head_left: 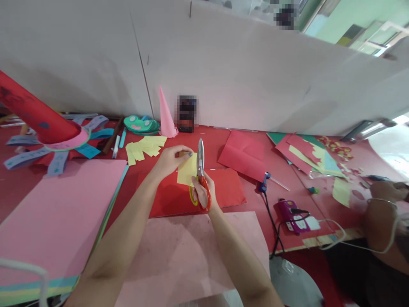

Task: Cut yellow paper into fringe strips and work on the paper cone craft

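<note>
My left hand [171,160] pinches the top edge of a small yellow paper piece [187,170], holding it up above a red sheet [230,189]. My right hand [201,192] is closed through the red and yellow handles of scissors [200,160]. The metal blades point up and away, running along the right edge of the yellow paper. Both hands hover over the red table [211,140].
Cut yellow strips [145,147] lie behind the hands. A pink cone [166,115], green masks [140,124], a red cone with paper strips [41,123], large pink sheets [54,213], a glue gun [264,182] with cable, and coloured paper scraps [306,153] surround them. Another person's arm [383,213] rests at right.
</note>
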{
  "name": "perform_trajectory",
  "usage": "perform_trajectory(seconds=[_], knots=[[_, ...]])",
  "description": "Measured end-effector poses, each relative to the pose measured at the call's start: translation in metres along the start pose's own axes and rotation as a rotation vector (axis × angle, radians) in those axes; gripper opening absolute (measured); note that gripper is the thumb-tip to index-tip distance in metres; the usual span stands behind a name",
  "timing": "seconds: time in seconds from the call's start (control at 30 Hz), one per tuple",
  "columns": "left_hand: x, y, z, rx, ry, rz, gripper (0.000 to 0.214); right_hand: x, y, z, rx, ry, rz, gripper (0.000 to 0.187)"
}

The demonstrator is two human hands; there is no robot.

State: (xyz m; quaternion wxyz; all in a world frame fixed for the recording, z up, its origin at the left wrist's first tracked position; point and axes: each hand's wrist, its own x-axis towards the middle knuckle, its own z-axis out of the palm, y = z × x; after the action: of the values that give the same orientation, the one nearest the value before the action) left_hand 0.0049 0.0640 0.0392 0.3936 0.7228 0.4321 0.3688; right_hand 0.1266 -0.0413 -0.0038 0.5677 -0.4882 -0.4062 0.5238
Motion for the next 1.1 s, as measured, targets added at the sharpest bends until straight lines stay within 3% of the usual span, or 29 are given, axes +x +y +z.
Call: perform_trajectory(seconds=[0.17, 0.37, 0.67, 0.77, 0.9, 1.1], knots=[[-0.001, -0.003, -0.002, 0.062, -0.026, 0.046, 0.019, 0.003, 0.000, -0.002, 0.014, 0.103, 0.001, 0.023], [-0.005, 0.011, -0.016, 0.259, 0.048, 0.096, 0.012, 0.008, 0.001, -0.007, 0.082, 0.237, -0.025, 0.017], [-0.002, 0.009, -0.008, -0.227, 0.263, -0.104, 0.015, 0.011, 0.002, -0.006, 0.137, 0.254, -0.041, 0.022], [-0.002, 0.011, -0.002, -0.316, 0.209, -0.143, 0.018, 0.010, 0.001, -0.004, 0.120, 0.234, -0.045, 0.024], [-0.005, 0.015, 0.004, -0.388, 0.051, -0.202, 0.021, 0.008, -0.004, -0.002, 0.110, 0.234, -0.065, 0.032], [-0.007, 0.011, 0.008, -0.327, -0.162, -0.280, 0.023, 0.009, -0.004, -0.004, 0.122, 0.296, -0.114, 0.036]])
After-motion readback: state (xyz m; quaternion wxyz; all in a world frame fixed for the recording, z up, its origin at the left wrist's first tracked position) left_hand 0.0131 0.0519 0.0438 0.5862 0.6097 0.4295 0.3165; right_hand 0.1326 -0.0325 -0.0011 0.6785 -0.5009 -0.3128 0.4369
